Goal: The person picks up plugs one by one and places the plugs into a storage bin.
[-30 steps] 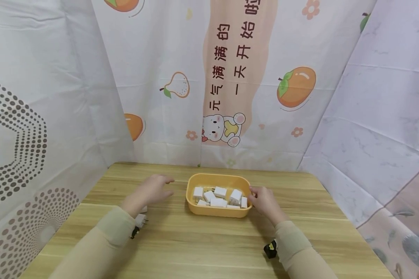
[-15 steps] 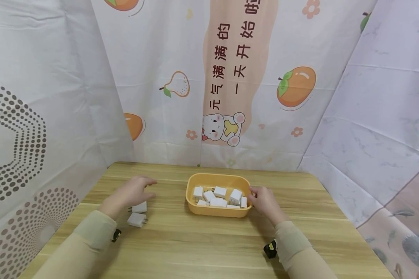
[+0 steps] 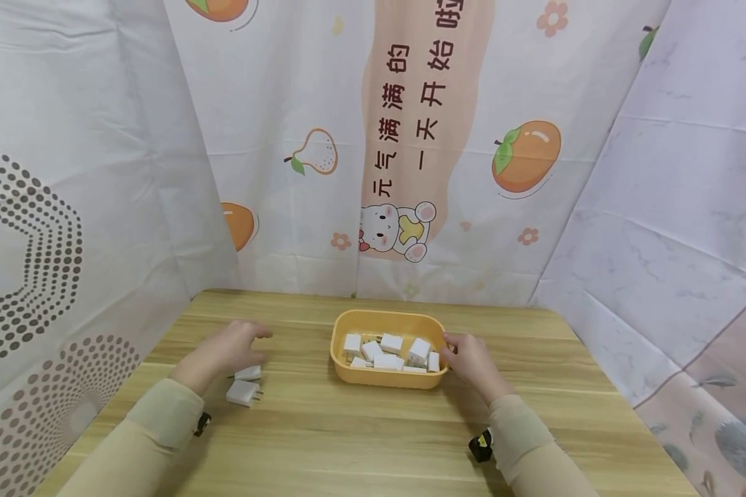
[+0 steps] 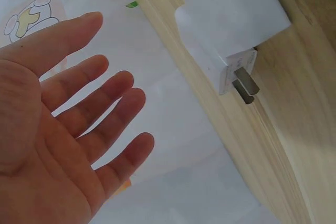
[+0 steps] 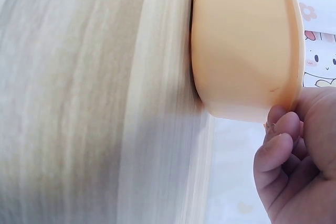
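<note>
My left hand point(image 3: 226, 351) hovers at the table's left side, fingers relaxed and nothing in the palm point(image 4: 47, 166). Just below it two white plug chargers lie on the wood: a nearer one point(image 3: 242, 393) with its prongs pointing right, and a farther one point(image 3: 248, 373) partly covered by the hand. Metal prongs point(image 4: 245, 85) show up close in the left wrist view. At the basket's right end my right hand point(image 3: 470, 362) pinches the rim of an orange-yellow plastic basket point(image 3: 388, 377). Several more white plug chargers point(image 3: 388, 362) lie jumbled inside that basket.
The wooden table point(image 3: 360, 442) ends at a printed curtain point(image 3: 273, 269) behind the basket, with more cloth hanging at both sides. A black wrist device point(image 3: 481, 445) sits at the right cuff, another point(image 3: 202, 424) at the left.
My left hand has drawn back leftward from beside the basket, then dipped slightly over the two loose chargers, uncovering the nearer one. The right hand and basket have stayed put.
</note>
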Action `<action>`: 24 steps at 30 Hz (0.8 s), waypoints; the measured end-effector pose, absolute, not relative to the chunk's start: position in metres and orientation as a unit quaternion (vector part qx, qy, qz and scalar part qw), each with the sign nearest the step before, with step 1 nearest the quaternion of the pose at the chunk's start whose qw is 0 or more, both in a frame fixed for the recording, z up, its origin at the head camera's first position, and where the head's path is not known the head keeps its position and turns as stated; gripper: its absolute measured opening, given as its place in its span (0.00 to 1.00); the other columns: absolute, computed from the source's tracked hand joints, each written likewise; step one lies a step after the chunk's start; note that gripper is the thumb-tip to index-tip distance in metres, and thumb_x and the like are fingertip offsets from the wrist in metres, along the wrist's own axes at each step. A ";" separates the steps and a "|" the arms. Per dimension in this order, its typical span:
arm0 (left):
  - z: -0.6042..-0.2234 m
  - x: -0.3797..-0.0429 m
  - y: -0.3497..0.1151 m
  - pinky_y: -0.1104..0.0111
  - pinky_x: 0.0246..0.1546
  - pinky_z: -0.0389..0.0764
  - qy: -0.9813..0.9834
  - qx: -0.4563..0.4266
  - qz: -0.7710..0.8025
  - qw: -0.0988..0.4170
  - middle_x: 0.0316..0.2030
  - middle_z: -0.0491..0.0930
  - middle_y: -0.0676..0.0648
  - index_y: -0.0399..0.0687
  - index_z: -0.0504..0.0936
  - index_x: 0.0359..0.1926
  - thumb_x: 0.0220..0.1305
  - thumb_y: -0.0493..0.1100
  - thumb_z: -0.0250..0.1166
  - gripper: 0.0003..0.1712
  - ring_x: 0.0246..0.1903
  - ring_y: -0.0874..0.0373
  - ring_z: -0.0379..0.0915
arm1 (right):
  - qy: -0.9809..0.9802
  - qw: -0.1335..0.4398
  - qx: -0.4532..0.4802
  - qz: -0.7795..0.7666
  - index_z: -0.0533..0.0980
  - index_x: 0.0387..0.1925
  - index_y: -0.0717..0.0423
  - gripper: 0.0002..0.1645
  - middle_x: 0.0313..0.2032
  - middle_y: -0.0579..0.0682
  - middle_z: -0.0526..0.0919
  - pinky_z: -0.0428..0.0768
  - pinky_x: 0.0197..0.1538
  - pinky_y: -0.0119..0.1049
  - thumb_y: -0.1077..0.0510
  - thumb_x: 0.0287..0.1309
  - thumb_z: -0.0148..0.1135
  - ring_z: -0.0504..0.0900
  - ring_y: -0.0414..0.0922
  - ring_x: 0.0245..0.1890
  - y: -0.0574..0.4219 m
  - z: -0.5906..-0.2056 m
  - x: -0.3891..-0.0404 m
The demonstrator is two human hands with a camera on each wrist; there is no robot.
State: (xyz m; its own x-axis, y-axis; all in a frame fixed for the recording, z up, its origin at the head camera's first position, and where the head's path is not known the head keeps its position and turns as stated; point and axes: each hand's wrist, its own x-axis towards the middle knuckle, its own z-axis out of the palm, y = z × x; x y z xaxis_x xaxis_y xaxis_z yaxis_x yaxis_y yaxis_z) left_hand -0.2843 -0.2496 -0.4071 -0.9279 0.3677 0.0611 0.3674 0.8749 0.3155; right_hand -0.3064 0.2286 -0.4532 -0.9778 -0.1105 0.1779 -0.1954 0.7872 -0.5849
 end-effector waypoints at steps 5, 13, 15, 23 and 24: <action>-0.411 -0.282 -0.252 0.49 0.49 0.80 0.972 0.163 0.167 0.032 0.58 0.80 0.40 0.40 0.82 0.60 0.59 0.41 0.72 0.27 0.51 0.46 0.79 | -0.943 0.071 0.080 0.315 0.77 0.62 0.65 0.27 0.14 0.44 0.71 0.66 0.18 0.32 0.63 0.62 0.59 0.65 0.39 0.13 0.228 -0.455 -0.308; -0.417 -0.282 -0.262 0.42 0.54 0.76 0.976 0.154 0.144 0.053 0.54 0.82 0.38 0.38 0.82 0.57 0.51 0.37 0.74 0.29 0.55 0.37 0.76 | -0.943 0.075 0.084 0.314 0.77 0.62 0.65 0.26 0.15 0.43 0.71 0.67 0.19 0.31 0.63 0.61 0.59 0.66 0.39 0.14 0.228 -0.454 -0.307; -0.418 -0.283 -0.265 0.42 0.54 0.76 0.976 0.153 0.145 0.054 0.53 0.82 0.37 0.37 0.82 0.56 0.50 0.36 0.74 0.29 0.55 0.37 0.76 | -0.943 0.075 0.084 0.314 0.78 0.61 0.65 0.26 0.16 0.43 0.72 0.67 0.19 0.31 0.62 0.61 0.59 0.66 0.39 0.15 0.227 -0.454 -0.307; -0.422 -0.284 -0.270 0.43 0.53 0.77 0.974 0.149 0.160 0.062 0.50 0.83 0.37 0.34 0.82 0.54 0.45 0.31 0.74 0.29 0.52 0.37 0.78 | -0.940 0.076 0.084 0.322 0.77 0.61 0.65 0.26 0.15 0.43 0.70 0.65 0.18 0.31 0.62 0.61 0.59 0.64 0.39 0.13 0.228 -0.454 -0.307; -0.422 -0.284 -0.270 0.43 0.53 0.77 0.974 0.148 0.160 0.061 0.49 0.83 0.37 0.34 0.83 0.53 0.44 0.31 0.74 0.30 0.52 0.38 0.78 | -0.940 0.076 0.085 0.321 0.77 0.61 0.65 0.26 0.14 0.43 0.70 0.65 0.18 0.31 0.62 0.61 0.59 0.64 0.38 0.13 0.228 -0.454 -0.307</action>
